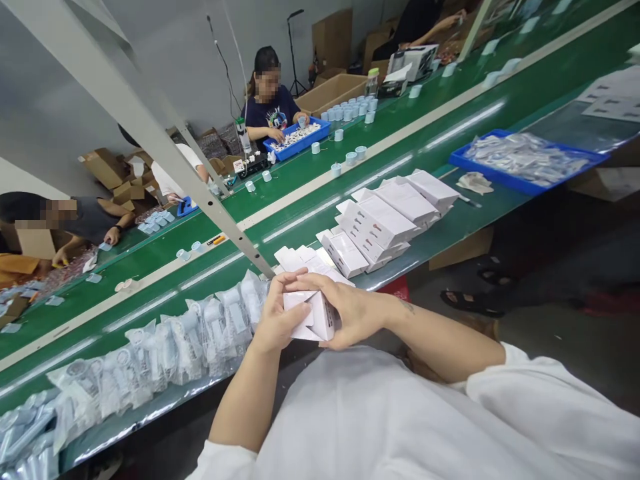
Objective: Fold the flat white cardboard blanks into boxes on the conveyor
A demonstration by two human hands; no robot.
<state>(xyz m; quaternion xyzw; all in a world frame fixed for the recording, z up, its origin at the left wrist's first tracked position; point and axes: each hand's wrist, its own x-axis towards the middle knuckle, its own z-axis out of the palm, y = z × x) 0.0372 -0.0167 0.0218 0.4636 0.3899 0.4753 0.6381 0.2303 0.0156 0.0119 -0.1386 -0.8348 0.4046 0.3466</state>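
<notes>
Both hands grip a small white cardboard box (pixel 316 325) in front of my body, its end toward me. My left hand (pixel 277 312) holds the box's left side, with the thumb pressed on the end flap. Wrapped over the top and right side is my right hand (pixel 353 308), fingers closed round the box. A seam shows between the end flaps; what is inside is hidden. Behind the hands lies a stack of flattened white boxes (pixel 380 220) on the bench edge. To the left stands a row of bubble-wrapped pale blue items (pixel 185 340).
A green conveyor belt (pixel 300 200) carries scattered pale blue cups. A white metal post (pixel 200 193) slants down just beyond my hands. At right, a blue tray (pixel 530 160) holds small plastic packets. Several co-workers sit across the belt, one beside a blue tray (pixel 300 141) of small parts.
</notes>
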